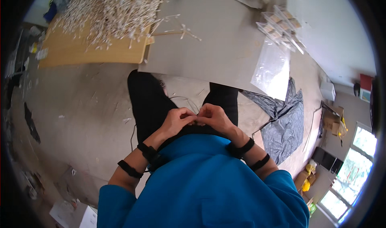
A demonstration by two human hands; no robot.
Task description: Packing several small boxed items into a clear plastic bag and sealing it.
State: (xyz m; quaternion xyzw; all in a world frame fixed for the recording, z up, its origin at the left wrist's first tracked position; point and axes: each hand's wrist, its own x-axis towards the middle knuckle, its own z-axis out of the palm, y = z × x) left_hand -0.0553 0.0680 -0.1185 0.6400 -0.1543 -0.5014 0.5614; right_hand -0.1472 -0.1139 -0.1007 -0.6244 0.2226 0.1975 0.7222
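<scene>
Left hand (174,121) and right hand (215,117) met over black trousers (145,97), fingers (187,116) curled inward, any item grasped between them indiscernible; white-tipped sticks (116,15) lay heaped beyond, and steady wrists (156,138) probably suited such close work.

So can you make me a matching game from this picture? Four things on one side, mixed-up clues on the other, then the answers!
Things:
1. White-tipped sticks
2. Clear plastic
3. Large plastic sheet
4. Left hand and right hand

Clues:
A. Dark grey and wrinkled
B. Close together, in front of the blue shirt
C. Heaped on the tan board
D. At a corner of the grey table

Right pairs: 1-C, 2-D, 3-A, 4-B
</scene>
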